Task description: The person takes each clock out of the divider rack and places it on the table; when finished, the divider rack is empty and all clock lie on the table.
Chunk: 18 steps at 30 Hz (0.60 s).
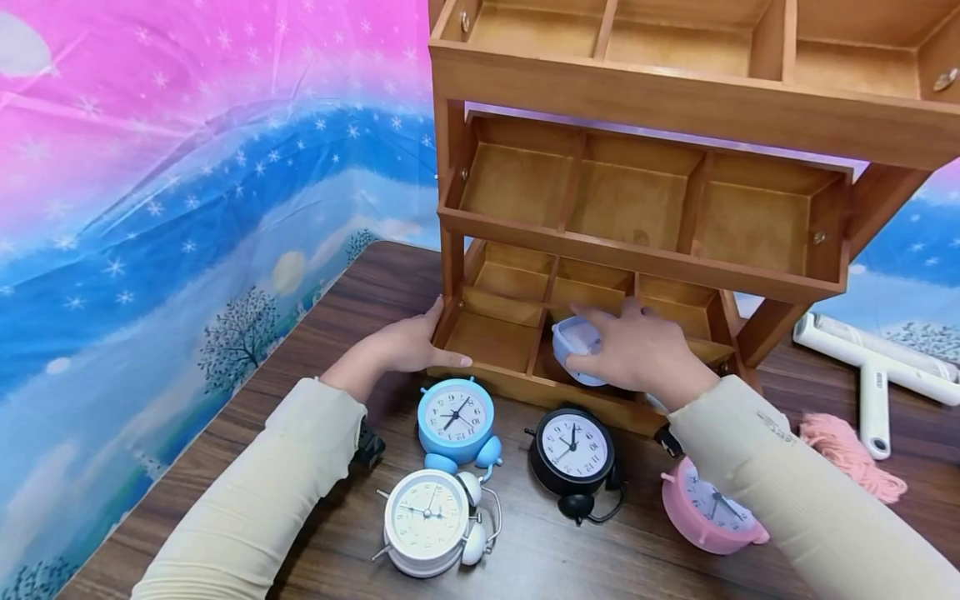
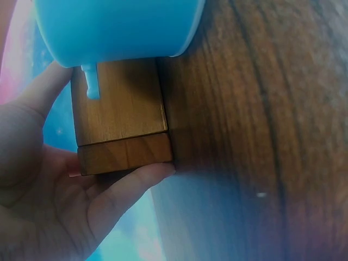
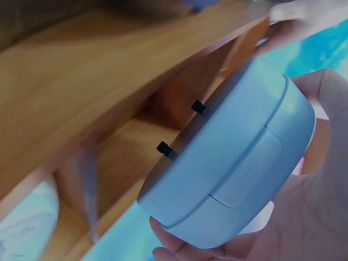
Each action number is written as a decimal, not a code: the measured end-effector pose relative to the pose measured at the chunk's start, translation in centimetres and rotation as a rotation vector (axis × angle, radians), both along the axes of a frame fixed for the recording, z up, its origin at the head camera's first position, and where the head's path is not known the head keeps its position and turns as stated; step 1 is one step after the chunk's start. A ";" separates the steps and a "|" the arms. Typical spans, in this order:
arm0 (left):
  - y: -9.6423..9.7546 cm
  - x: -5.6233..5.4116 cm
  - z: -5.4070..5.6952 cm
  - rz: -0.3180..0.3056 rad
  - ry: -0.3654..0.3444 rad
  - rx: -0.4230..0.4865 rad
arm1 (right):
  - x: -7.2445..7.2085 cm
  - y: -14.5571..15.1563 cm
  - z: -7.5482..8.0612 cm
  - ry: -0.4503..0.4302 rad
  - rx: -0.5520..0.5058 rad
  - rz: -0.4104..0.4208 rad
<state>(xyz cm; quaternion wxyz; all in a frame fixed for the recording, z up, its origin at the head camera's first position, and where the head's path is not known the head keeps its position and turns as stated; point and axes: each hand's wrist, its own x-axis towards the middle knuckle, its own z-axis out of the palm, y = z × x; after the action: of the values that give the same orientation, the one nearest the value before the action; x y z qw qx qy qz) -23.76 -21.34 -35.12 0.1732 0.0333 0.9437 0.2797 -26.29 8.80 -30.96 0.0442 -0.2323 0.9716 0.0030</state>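
My right hand [image 1: 637,346] holds a pale blue alarm clock [image 1: 581,342] at the middle compartment of the lowest tier of a wooden shelf [image 1: 480,337]. In the right wrist view, thumb and fingers wrap the sides of this clock [image 3: 228,163], whose snooze button and two black knobs show. My left hand [image 1: 401,342] grips the left end of that tier, thumb along the front edge; the left wrist view shows its fingers around the wooden corner [image 2: 122,155]. Close by on the table lies a bright blue alarm clock [image 1: 455,415], with a white one [image 1: 426,517] in front of it.
A black alarm clock [image 1: 572,447] lies before the shelf, and a pink one [image 1: 705,512] is partly under the right sleeve. On the right are pink yarn [image 1: 847,454] and a white T-shaped tool [image 1: 873,367]. The upper tiers [image 1: 637,187] overhang the lowest. A patterned cloth [image 1: 225,208] hangs behind.
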 end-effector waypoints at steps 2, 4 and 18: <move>0.0 0.0 0.0 -0.003 0.001 0.002 | 1.3 0.2 0.5 0.024 -0.021 0.023; 0.1 0.0 0.2 -0.006 0.002 0.012 | 2.8 0.4 0.9 0.047 -0.045 0.052; 0.2 -0.1 -0.1 0.013 -0.002 0.026 | 12.9 1.9 -1.1 0.098 -0.188 0.476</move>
<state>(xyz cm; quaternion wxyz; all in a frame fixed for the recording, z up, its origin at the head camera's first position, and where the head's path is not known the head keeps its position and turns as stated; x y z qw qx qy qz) -23.85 -21.16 -35.21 0.1719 0.0293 0.9401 0.2929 -13.35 10.68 -32.06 -0.0268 -0.4571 0.8866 -0.0659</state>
